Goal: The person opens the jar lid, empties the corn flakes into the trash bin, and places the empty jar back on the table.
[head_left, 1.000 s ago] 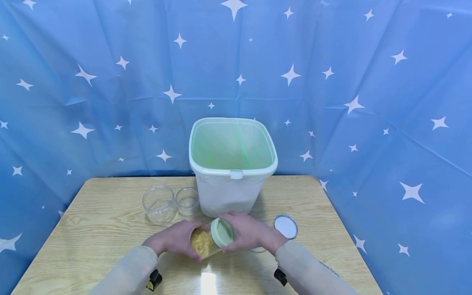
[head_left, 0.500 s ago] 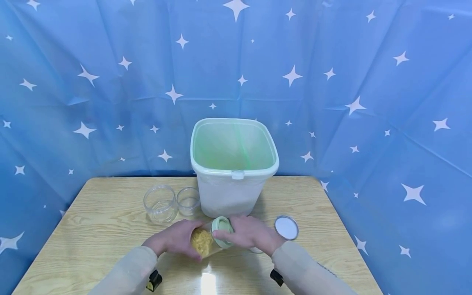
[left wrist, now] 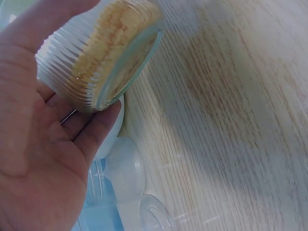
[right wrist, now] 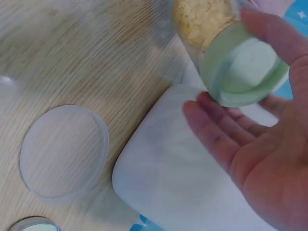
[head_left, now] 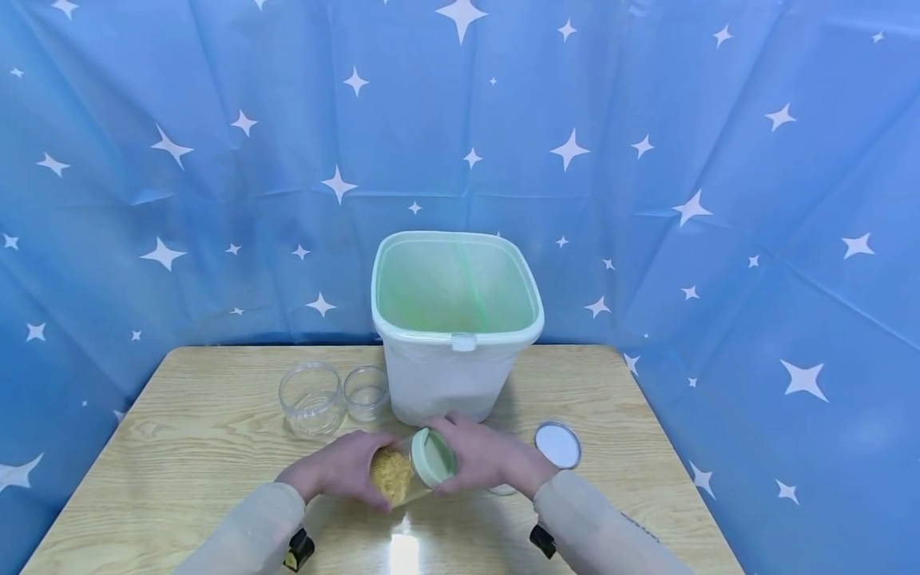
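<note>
A clear ribbed jar [head_left: 391, 477] of yellowish flakes lies tilted above the table, its pale green lid [head_left: 434, 457] facing right. My left hand [head_left: 345, 465] grips the jar body, thumb on the near side and fingers on the far side. My right hand [head_left: 481, 455] holds the lid by its rim. In the right wrist view the thumb bears on one edge of the green lid [right wrist: 250, 65] and the fingers lie along the opposite edge. The left wrist view shows the base of the jar [left wrist: 103, 57]; its lid end is largely hidden there.
A white bin [head_left: 446, 383] with a green inside stands just behind my hands. Left of it are a large clear container [head_left: 311, 403] and a smaller one [head_left: 366, 393]. At right lie a silver-rimmed white disc [head_left: 557, 444] and a clear round disc [right wrist: 65, 151].
My right hand turned around the lid half a second ago, its thumb across the lid's face, and has now turned back to its earlier grip. The left hand and jar stay nearly still.
</note>
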Demonstrator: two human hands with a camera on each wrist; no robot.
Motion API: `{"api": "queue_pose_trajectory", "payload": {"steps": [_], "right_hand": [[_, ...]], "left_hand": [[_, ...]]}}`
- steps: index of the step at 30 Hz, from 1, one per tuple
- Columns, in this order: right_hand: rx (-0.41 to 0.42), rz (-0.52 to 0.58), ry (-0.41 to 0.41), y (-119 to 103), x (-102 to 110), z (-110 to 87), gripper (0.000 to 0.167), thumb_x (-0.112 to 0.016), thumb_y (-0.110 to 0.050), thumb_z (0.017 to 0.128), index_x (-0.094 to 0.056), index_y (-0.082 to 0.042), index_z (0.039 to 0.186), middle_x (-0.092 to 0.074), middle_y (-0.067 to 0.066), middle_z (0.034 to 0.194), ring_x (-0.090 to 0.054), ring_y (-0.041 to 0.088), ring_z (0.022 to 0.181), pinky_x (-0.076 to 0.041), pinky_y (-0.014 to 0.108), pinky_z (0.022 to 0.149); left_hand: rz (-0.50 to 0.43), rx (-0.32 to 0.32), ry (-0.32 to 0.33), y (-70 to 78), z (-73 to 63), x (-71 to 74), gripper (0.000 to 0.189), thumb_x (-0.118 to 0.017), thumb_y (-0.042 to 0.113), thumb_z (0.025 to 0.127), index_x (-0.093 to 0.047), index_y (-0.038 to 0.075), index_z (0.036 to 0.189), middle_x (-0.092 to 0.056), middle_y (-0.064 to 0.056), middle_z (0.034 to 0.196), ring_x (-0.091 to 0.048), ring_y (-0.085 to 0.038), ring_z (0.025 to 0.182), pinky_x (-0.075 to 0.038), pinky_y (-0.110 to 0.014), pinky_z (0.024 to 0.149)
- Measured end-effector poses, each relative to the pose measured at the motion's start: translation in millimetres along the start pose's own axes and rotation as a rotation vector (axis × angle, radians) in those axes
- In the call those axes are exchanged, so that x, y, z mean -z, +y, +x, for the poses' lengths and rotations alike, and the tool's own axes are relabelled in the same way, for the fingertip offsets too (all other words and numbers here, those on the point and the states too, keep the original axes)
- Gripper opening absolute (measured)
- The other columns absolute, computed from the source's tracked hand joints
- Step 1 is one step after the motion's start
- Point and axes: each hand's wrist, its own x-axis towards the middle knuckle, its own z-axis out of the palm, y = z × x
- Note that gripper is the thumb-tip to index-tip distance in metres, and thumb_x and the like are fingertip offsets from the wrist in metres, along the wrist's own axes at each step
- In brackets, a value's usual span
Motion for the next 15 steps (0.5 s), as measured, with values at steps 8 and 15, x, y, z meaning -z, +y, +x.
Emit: {"api": "queue_pose_trajectory", "payload": {"steps": [8,15], "right_hand": [[-0.051,0.115,-0.022,0.0,6.3,-3.0,0.11,-0.081,-0.055,0.07,-0.023,-0.015,0.154,-0.038,0.015,0.15,-0.05,0.028,0.129,-0.045,0.041,0.106],[-0.229,0.02,-0.026,-2.8,6.5,-1.9,0.072,-0.041,-0.08,0.083,-0.061,-0.018,0.114,-0.069,0.0,0.1,-0.066,0.021,0.091,-0.053,0.037,0.076]], "left_hand": [[0.008,0.007,0.002,0.0,-0.5,2.1,0.085,-0.089,0.045,0.054,-0.059,0.01,0.126,-0.066,0.009,0.104,-0.058,-0.003,0.087,-0.051,-0.024,0.078],[0.02,0.012,0.001,1.4,-0.5,2.3,0.083,-0.089,0.043,0.054,-0.06,0.012,0.125,-0.066,0.011,0.101,-0.058,-0.002,0.085,-0.05,-0.023,0.076]]}}
